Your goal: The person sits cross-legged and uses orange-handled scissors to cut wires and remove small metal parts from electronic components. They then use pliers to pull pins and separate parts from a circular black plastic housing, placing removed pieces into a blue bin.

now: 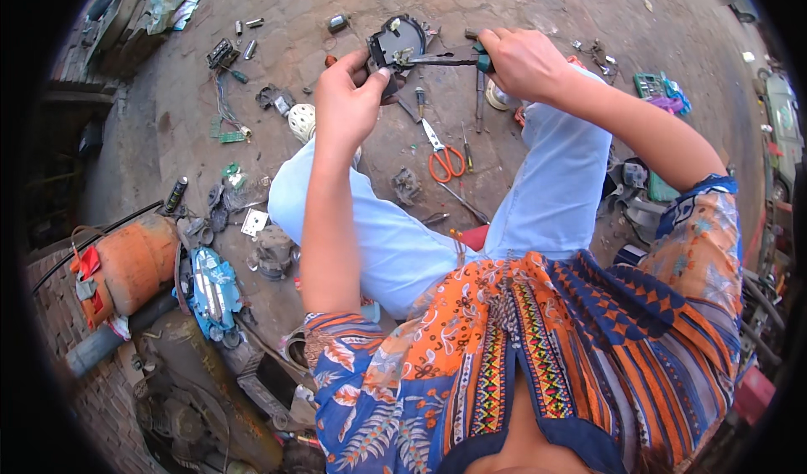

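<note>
My left hand [346, 104] is closed on the edge of a dark round plastic housing [402, 39] with a grey disc face and pale bits on it. From the right, my right hand [528, 64] grips what looks like long-nose pliers [454, 60], with dark green handles and slim dark jaws. The tips of the jaws reach the housing near my left thumb. Below, on the ground between my legs, lie orange-handled scissors [445, 159], a small screwdriver [467, 150] and another screwdriver [419, 97].
Loose motor-like parts [273, 251], a circuit board with wires [231, 134] and small metal cylinders [250, 50] lie to the left. An orange gas cylinder [139, 260] lies at the far left. On the right are a green board [647, 86] and dark scrap parts [635, 192].
</note>
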Demonstrator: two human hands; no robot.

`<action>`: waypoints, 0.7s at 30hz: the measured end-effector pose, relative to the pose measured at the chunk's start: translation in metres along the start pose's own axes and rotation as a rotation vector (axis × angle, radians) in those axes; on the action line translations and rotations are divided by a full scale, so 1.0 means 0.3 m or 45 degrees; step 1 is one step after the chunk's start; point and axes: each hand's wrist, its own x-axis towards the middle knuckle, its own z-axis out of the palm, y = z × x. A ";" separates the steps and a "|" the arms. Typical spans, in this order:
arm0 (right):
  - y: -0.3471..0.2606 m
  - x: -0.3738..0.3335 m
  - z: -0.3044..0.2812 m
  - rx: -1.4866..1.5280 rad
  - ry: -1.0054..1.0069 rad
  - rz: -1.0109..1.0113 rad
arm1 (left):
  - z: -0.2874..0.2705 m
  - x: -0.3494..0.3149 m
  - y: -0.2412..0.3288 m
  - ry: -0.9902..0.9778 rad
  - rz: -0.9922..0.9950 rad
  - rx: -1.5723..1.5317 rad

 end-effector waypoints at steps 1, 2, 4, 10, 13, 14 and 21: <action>0.003 0.003 -0.006 -0.043 -0.008 -0.050 | 0.000 0.003 0.027 -0.082 -0.108 0.011; 0.006 0.005 -0.009 -0.086 -0.016 -0.102 | -0.003 0.005 0.044 -0.164 -0.215 0.022; -0.004 0.023 -0.040 -0.197 -0.093 -0.129 | -0.025 0.032 0.045 -0.241 -0.272 0.015; -0.020 0.008 -0.118 -0.165 -0.026 -0.105 | -0.027 0.014 0.033 -0.148 -0.211 -0.130; -0.053 -0.044 -0.151 0.066 -0.226 0.120 | -0.042 0.008 0.025 -0.142 -0.050 -0.250; -0.062 -0.057 -0.154 0.137 -0.295 0.202 | -0.038 0.008 0.022 -0.110 -0.035 -0.284; -0.100 -0.088 -0.127 0.782 -0.424 0.444 | -0.010 0.014 0.019 -0.053 0.061 -0.389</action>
